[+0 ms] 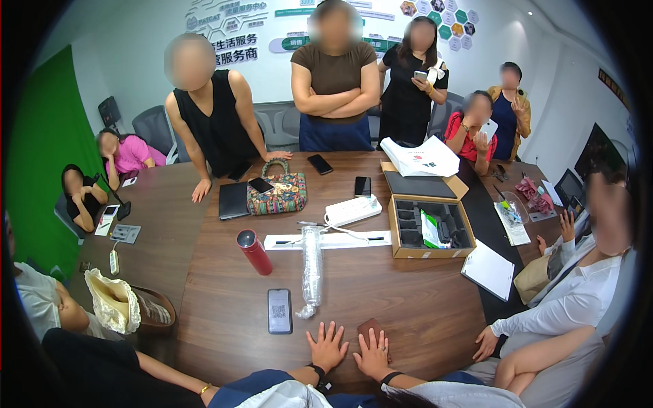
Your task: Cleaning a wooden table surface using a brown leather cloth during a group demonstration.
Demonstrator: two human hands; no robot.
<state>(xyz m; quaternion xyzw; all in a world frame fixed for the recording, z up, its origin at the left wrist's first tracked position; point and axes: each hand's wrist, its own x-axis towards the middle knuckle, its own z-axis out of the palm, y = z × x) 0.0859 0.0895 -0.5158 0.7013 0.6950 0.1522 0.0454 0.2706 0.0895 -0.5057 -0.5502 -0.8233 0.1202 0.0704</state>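
Observation:
Both my hands lie palm down with fingers spread at the near edge of a brown wooden table. My left hand (pixel 327 348) rests on bare wood, a dark band at its wrist. Beside it, my right hand (pixel 373 354) wears a ring and partly covers a small brown leather-like item (pixel 369 329). Ahead of my left hand lies a roll sealed in clear plastic wrap (pixel 311 275), its twisted end towards me. A smartphone (pixel 279 311) showing a printed-style code is left of the roll, and a red thermos flask (pixel 255 252) stands beyond the phone.
Farther back are a white power strip (pixel 353 210), a patterned handbag (pixel 278 194), phones and an open cardboard box (pixel 433 252) with a foam insert. Paper sheets (pixel 488 270) lie at the right, a cream bag (pixel 113 301) at the left. Several people stand or sit around the table.

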